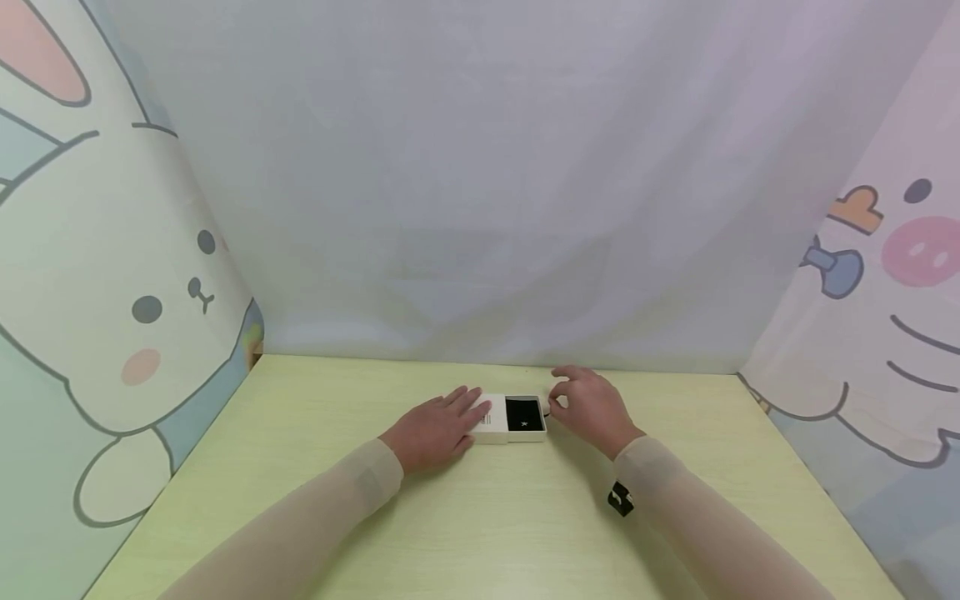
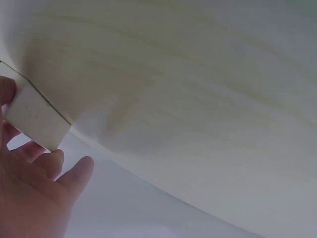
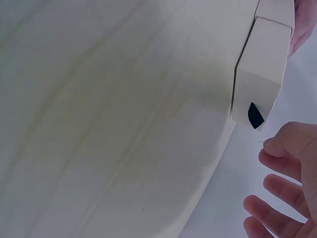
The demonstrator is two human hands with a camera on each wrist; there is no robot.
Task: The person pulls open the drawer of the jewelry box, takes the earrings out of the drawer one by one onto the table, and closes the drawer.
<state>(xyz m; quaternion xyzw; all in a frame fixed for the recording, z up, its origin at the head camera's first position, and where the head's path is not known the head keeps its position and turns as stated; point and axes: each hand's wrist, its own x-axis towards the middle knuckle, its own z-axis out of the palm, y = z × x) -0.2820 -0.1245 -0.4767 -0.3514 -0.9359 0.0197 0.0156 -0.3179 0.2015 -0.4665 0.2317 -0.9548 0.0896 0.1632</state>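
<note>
A white sliding box (image 1: pixel 491 417) lies on the table, its inner tray (image 1: pixel 545 427) partly out to the right. In the tray sits a black item (image 1: pixel 524 414) with a small pale star mark. My left hand (image 1: pixel 435 429) holds the box's left part, fingers across the top and thumb by the near side. At the tray's right end is my right hand (image 1: pixel 592 408), thumb and forefinger meeting. In the right wrist view, a black tab (image 3: pixel 255 116) shows on the tray's end, apart from the fingertips (image 3: pixel 275 144). A fine line shows at these fingertips; whether they pinch it is unclear.
The pale wooden table (image 1: pixel 337 392) extends to a hanging white cloth (image 1: pixel 480 208) at the back. Printed cartoon cloths (image 1: pixel 112 275) stand at both sides. A small black-and-white object (image 1: pixel 620 498) shows beside the right sleeve (image 1: pixel 652 467).
</note>
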